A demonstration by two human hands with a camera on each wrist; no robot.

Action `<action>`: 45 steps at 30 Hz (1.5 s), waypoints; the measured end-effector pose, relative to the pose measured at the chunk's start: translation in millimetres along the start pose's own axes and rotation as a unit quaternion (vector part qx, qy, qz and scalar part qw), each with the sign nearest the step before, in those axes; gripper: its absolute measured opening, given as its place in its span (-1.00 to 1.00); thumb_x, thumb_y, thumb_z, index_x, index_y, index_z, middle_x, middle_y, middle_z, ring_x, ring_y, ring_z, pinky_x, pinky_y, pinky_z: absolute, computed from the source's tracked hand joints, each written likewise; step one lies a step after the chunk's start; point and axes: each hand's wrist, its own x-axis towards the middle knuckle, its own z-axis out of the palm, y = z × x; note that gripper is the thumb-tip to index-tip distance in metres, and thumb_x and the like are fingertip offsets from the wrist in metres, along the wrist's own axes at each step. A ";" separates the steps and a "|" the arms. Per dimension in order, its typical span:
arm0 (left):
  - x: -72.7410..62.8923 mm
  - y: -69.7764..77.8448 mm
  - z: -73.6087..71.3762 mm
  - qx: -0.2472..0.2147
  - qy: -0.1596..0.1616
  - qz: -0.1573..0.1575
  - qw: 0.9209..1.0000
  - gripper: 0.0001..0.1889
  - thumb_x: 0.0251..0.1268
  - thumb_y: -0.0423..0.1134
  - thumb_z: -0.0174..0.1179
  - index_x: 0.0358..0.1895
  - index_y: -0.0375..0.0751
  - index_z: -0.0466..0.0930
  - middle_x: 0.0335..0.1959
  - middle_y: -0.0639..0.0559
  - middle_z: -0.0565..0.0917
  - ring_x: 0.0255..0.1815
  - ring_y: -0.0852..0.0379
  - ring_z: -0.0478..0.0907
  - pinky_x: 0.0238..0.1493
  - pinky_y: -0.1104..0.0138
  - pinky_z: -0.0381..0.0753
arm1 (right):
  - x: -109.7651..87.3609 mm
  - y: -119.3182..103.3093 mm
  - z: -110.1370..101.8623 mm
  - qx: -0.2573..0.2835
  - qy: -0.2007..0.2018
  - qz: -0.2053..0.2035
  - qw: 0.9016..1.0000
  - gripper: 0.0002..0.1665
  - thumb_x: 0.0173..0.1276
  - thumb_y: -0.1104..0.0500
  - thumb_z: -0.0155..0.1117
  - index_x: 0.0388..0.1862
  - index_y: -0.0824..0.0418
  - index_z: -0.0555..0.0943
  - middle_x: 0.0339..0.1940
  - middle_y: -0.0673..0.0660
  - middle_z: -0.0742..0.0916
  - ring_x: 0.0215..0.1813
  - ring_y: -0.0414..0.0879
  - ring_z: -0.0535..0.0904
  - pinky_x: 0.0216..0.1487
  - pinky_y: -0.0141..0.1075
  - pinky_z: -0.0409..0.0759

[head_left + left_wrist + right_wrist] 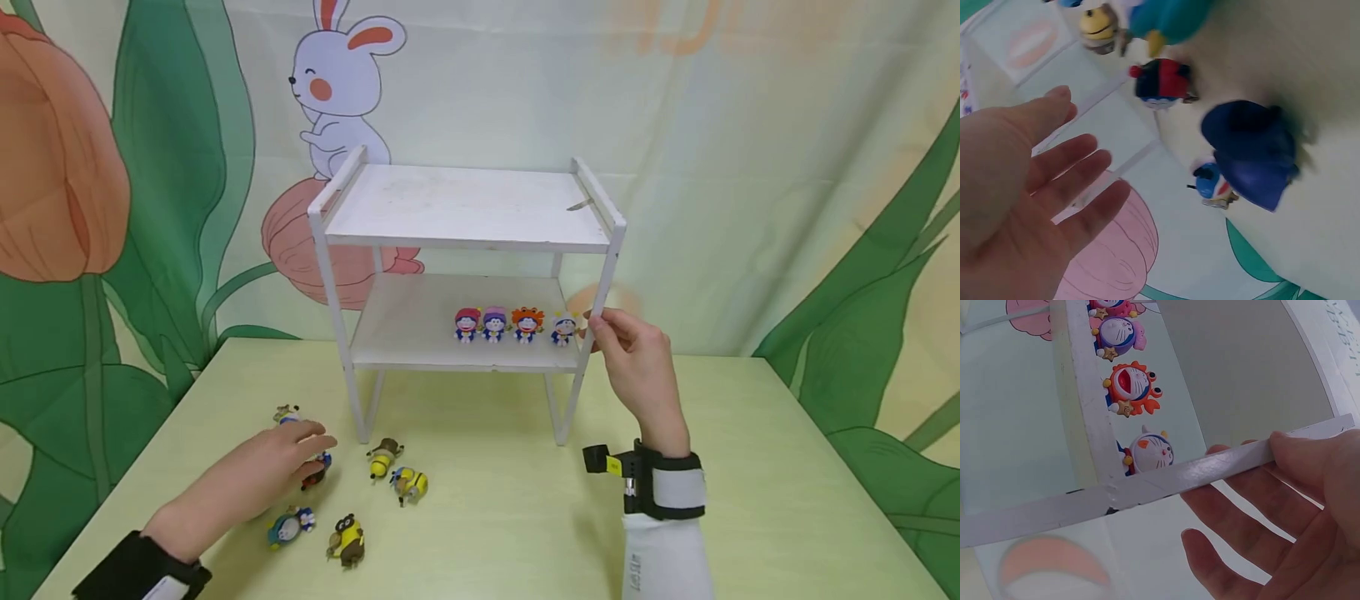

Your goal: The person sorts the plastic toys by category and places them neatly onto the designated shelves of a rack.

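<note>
My right hand (637, 367) pinches the right front post (1210, 469) of a small white two-tier shelf (468, 204), thumb on one side and fingers behind. Inside on the lower tier stands a row of small cartoon cat figurines, one with an orange crab hood (1132, 387). The end one, in a white eared hood (563, 330), is beside that post. Over the table at left, my left hand (255, 471) holds nothing, its fingers spread apart. Beneath its fingers lies a red-and-black figurine (317, 473), partly hidden. Another small figurine (285, 413) lies just beyond the hand.
Yellow figurines (347, 542) (384, 458) (409, 483) lie on the pale green table (480, 533) in front of the shelf. A teal figurine (287, 529) lies nearer me. A printed cloth (697, 208) hangs behind.
</note>
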 end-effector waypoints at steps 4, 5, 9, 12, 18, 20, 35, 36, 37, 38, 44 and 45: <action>-4.8 -3.5 1.3 0.089 -0.032 0.047 0.994 -0.52 0.08 -0.52 0.37 0.13 -0.19 0.61 0.21 -0.25 0.51 0.15 -0.21 0.49 -0.05 -0.03 0.57 | -0.8 1.2 0.3 -0.001 0.000 0.007 1.000 -0.68 0.51 0.14 0.13 -0.01 0.37 0.66 -0.27 0.27 0.76 -0.29 0.07 0.67 -0.07 0.04 0.53; -5.6 -4.6 1.5 0.109 -0.040 0.059 0.991 -0.46 0.04 -0.57 0.37 0.16 -0.17 0.60 0.25 -0.26 0.48 0.18 -0.22 0.47 -0.04 -0.04 0.56 | -1.1 1.5 0.1 -0.003 0.000 0.008 1.000 -0.68 0.51 0.14 0.13 -0.02 0.36 0.67 -0.28 0.26 0.76 -0.29 0.06 0.66 -0.07 0.04 0.53; -7.9 -8.0 2.6 0.167 -0.059 0.103 0.979 -0.32 -0.08 -0.63 0.40 0.21 -0.08 0.58 0.31 -0.23 0.43 0.23 -0.20 0.43 0.01 -0.02 0.53 | -1.5 1.6 -0.7 -0.004 0.001 0.008 1.000 -0.68 0.51 0.13 0.14 -0.01 0.35 0.67 -0.27 0.26 0.76 -0.29 0.07 0.67 -0.06 0.06 0.53; -8.3 -9.4 4.7 0.199 -0.061 0.128 0.970 -0.33 -0.08 -0.56 0.43 0.20 -0.02 0.59 0.29 -0.19 0.46 0.23 -0.16 0.44 0.06 0.00 0.51 | -0.6 2.0 -1.2 -0.003 0.001 0.005 1.000 -0.67 0.51 0.12 0.14 0.00 0.35 0.67 -0.26 0.27 0.76 -0.29 0.06 0.67 -0.05 0.07 0.54; -7.1 -11.5 12.2 0.241 -0.062 0.139 0.958 -0.45 -0.02 -0.47 0.42 0.12 -0.01 0.64 0.17 -0.13 0.56 0.20 -0.10 0.46 0.06 0.05 0.49 | 0.6 2.7 -2.0 -0.003 0.004 0.005 1.000 -0.67 0.52 0.12 0.13 -0.01 0.36 0.66 -0.25 0.29 0.76 -0.28 0.11 0.67 -0.03 0.10 0.52; -6.4 -11.9 14.1 0.239 -0.063 0.137 0.959 -0.50 -0.02 -0.46 0.43 0.07 -0.03 0.66 0.11 -0.12 0.58 0.16 -0.10 0.47 0.04 0.06 0.50 | 0.8 2.1 -2.2 -0.002 0.004 0.005 1.000 -0.68 0.52 0.13 0.13 -0.01 0.35 0.67 -0.26 0.27 0.76 -0.28 0.12 0.67 -0.02 0.11 0.52; -3.4 -9.5 36.2 0.234 -0.004 0.156 0.960 -0.70 -0.06 -0.43 0.46 -0.20 -0.09 0.67 -0.10 -0.12 0.61 -0.04 -0.06 0.53 -0.09 0.10 0.55 | 1.6 2.8 -2.0 0.005 -0.004 0.001 1.000 -0.68 0.50 0.15 0.15 0.00 0.36 0.67 -0.27 0.23 0.76 -0.30 0.05 0.68 -0.05 0.05 0.57; -3.2 -9.1 37.1 0.233 -0.001 0.155 0.960 -0.70 -0.06 -0.43 0.46 -0.21 -0.09 0.67 -0.11 -0.12 0.61 -0.05 -0.06 0.53 -0.10 0.11 0.55 | 1.5 3.0 -2.0 0.004 -0.004 0.001 1.000 -0.68 0.50 0.14 0.14 0.00 0.35 0.67 -0.27 0.23 0.76 -0.30 0.04 0.68 -0.04 0.06 0.57; -3.4 -8.9 37.5 0.232 0.001 0.154 0.960 -0.70 -0.06 -0.43 0.46 -0.21 -0.09 0.67 -0.12 -0.12 0.61 -0.06 -0.06 0.53 -0.10 0.11 0.54 | 1.2 2.9 -1.7 0.004 -0.004 0.001 1.000 -0.69 0.50 0.15 0.15 0.00 0.34 0.67 -0.27 0.23 0.76 -0.30 0.04 0.68 -0.03 0.06 0.57; -3.3 -8.7 37.7 0.231 0.002 0.153 0.961 -0.70 -0.05 -0.43 0.46 -0.21 -0.09 0.67 -0.13 -0.12 0.60 -0.07 -0.05 0.53 -0.10 0.11 0.54 | 0.9 3.0 -1.6 0.005 -0.004 0.002 1.000 -0.69 0.50 0.15 0.15 0.00 0.34 0.67 -0.27 0.23 0.76 -0.30 0.04 0.68 -0.03 0.06 0.57; -2.0 -7.7 36.5 0.213 0.005 0.136 0.968 -0.67 -0.02 -0.44 0.45 -0.13 -0.13 0.67 -0.07 -0.15 0.60 0.00 -0.08 0.52 -0.02 0.07 0.53 | 0.8 2.3 -1.6 0.008 -0.003 0.003 1.000 -0.69 0.50 0.15 0.15 -0.01 0.34 0.67 -0.26 0.25 0.76 -0.30 0.02 0.68 -0.04 0.04 0.59; -1.5 -7.0 35.6 0.204 0.009 0.131 0.970 -0.66 -0.02 -0.44 0.45 -0.12 -0.14 0.67 -0.05 -0.16 0.60 0.02 -0.10 0.52 0.00 0.06 0.53 | 0.7 2.3 -1.6 0.009 -0.003 0.003 1.000 -0.69 0.50 0.15 0.15 -0.01 0.35 0.67 -0.26 0.24 0.76 -0.31 0.02 0.68 -0.05 0.04 0.59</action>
